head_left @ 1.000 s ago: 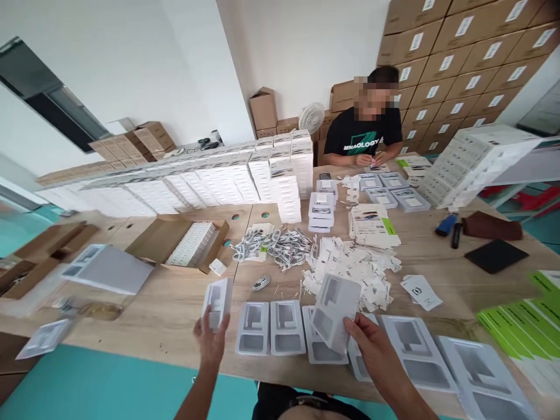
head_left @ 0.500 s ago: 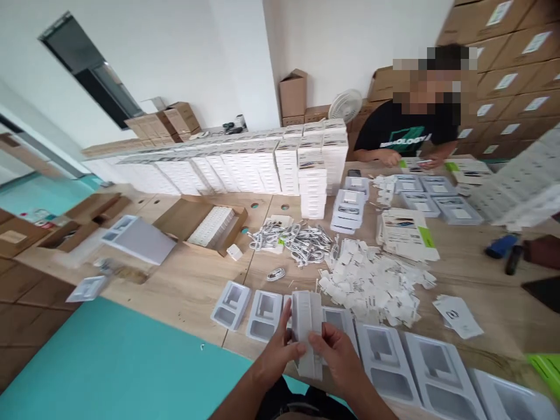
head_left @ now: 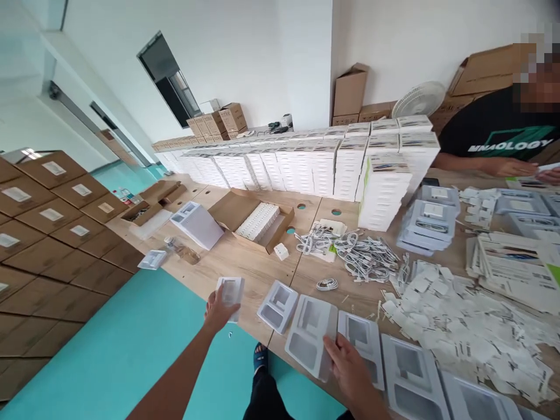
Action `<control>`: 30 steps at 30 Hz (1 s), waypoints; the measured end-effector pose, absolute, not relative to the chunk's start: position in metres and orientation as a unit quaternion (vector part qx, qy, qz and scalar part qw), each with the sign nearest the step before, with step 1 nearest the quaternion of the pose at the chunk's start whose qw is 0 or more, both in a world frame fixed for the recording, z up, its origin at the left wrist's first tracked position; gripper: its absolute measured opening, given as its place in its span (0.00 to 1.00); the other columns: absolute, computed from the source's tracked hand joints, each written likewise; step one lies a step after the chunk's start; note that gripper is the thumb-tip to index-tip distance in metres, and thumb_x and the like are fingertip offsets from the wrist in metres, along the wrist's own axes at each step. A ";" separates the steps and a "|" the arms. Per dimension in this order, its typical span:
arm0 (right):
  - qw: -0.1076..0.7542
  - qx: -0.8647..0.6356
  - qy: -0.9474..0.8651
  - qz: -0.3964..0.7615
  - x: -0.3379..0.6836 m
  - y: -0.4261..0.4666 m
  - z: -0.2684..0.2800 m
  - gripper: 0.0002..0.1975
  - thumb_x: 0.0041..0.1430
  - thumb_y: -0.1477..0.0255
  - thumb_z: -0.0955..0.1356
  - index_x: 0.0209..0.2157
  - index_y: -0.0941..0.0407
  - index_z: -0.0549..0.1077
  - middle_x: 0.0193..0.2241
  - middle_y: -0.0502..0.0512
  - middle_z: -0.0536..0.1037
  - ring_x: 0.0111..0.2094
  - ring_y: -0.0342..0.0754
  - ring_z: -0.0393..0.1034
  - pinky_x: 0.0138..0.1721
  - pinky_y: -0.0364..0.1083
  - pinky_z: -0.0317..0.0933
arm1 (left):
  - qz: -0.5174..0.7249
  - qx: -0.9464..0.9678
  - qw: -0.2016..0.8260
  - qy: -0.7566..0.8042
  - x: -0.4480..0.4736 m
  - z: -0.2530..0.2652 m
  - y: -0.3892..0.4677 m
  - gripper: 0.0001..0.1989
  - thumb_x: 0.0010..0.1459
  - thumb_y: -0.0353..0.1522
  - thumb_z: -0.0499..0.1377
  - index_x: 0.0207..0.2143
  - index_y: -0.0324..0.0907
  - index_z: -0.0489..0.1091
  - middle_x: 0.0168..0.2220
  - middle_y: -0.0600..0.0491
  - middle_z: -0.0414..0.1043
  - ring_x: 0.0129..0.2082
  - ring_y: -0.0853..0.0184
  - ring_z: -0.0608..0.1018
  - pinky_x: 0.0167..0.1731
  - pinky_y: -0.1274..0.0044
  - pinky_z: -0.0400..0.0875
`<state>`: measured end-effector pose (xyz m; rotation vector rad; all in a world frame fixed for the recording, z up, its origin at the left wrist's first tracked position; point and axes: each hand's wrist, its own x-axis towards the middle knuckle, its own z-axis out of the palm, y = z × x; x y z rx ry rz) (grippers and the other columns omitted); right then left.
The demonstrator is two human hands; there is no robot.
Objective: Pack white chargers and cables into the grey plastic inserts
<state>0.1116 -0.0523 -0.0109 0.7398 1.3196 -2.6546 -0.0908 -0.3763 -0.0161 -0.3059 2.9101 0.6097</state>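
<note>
My left hand (head_left: 220, 310) grips a white plastic tray (head_left: 233, 288) at the table's front edge, left of a row of like trays. Two or more nested trays (head_left: 310, 324) are held by their right side in my right hand (head_left: 347, 360), tilted above the row. Between the hands lies a single tray (head_left: 277, 307) on the table. More trays, one of them (head_left: 409, 373) large in view, run on to the right along the edge. Each has moulded recesses with nothing in them.
Behind the row lie a coiled cable (head_left: 327, 284), a heap of white cables (head_left: 365, 255) and a pile of white paper pieces (head_left: 464, 326). An open carton (head_left: 286, 224) holds white adapters. White boxes (head_left: 301, 169) form a long wall behind. A co-worker (head_left: 494, 137) sits at right.
My hands have parted: the left has moved left with one tray, while the right keeps the others. The view has turned left, showing more stacked cartons.
</note>
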 end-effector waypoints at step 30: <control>-0.101 0.085 0.943 -0.306 -0.015 -0.284 -0.118 0.29 0.54 0.64 0.63 0.59 0.47 0.67 0.61 0.58 0.67 0.62 0.71 0.57 0.56 0.72 0.55 | 0.237 0.017 0.078 0.968 -0.204 -0.065 -0.627 0.36 0.50 0.36 0.63 0.62 0.46 0.58 0.67 0.43 0.48 0.66 0.55 0.58 0.60 0.65 0.60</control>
